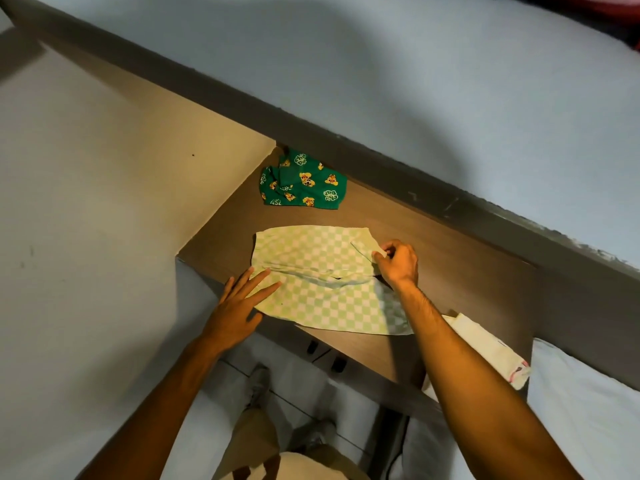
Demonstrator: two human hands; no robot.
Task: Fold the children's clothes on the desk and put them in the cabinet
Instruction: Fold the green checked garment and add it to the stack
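Note:
A light green and white checked child's garment (322, 282) lies spread on the brown desk (460, 278). My left hand (242, 303) rests flat, fingers apart, on the garment's left edge at the desk's front. My right hand (396, 261) pinches a folded-over corner of the checked garment at its right side. A dark green garment with yellow cartoon prints (303, 183) lies crumpled at the desk's far left corner, apart from both hands. A cream-white folded garment (491, 348) sits at the desk's right front, partly under my right forearm.
A wall stands to the left of the desk and a grey ledge runs along its back. White bedding (588, 403) lies right of the desk. Below the desk edge I see tiled floor, my legs and shoes (259, 386).

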